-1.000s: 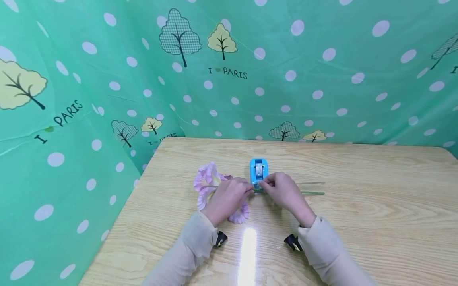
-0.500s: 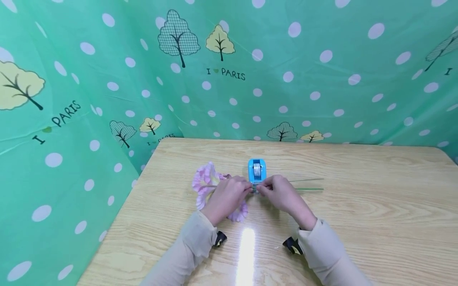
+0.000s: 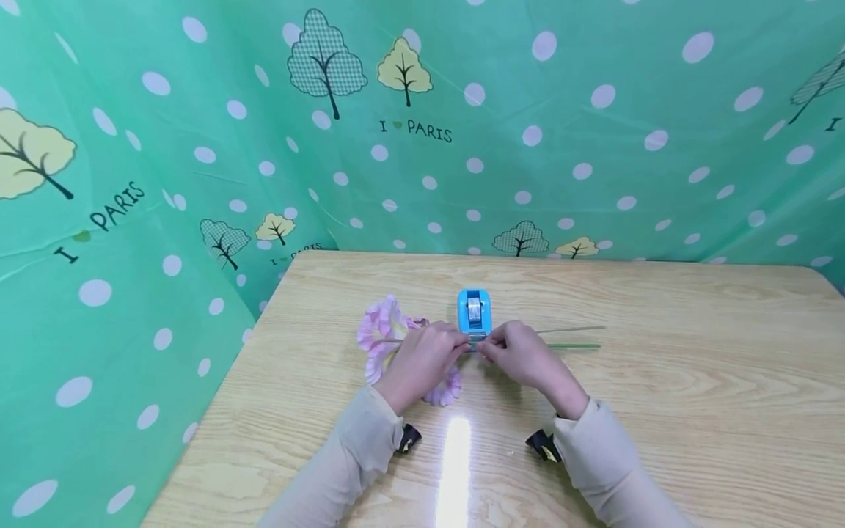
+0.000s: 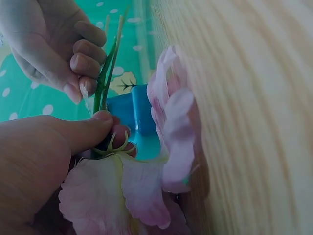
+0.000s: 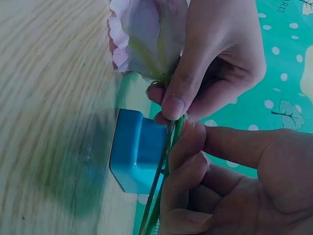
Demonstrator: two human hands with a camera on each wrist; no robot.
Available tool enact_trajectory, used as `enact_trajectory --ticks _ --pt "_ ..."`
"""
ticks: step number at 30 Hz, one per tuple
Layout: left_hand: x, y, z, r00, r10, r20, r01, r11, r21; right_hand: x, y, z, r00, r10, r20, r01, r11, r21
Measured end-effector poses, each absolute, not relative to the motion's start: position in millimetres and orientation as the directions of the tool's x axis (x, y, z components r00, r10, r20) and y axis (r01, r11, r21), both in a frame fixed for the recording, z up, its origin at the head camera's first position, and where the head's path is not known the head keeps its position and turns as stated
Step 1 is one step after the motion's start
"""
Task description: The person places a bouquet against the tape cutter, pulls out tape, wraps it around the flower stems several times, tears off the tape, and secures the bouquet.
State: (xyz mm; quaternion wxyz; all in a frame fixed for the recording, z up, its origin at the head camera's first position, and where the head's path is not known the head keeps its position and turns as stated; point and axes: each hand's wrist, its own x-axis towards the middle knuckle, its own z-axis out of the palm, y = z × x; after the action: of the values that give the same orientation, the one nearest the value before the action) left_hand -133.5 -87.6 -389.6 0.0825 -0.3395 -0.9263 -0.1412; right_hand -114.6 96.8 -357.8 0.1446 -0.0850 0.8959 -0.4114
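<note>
Two flower stems (image 3: 568,338) lie left to right just before the tape dispenser (image 3: 474,309); left hand (image 3: 422,364) pinches them at the pink blooms (image 3: 379,331), right hand (image 3: 521,359) pinches alongside, fingertips nearly meeting.

Tape dispenser (image 3: 474,311) just behind hands.
</note>
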Motion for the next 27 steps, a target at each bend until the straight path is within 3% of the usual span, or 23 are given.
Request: enact_trajectory --ticks 27 --pt "-131.5 -86.3 -382.7 -0.760 0.616 0.206 0.650 0.729 0.215 -107.3 88.8 -354.2 -0.968 -0.176 -0.179 -0.037 0.805 -0.592"
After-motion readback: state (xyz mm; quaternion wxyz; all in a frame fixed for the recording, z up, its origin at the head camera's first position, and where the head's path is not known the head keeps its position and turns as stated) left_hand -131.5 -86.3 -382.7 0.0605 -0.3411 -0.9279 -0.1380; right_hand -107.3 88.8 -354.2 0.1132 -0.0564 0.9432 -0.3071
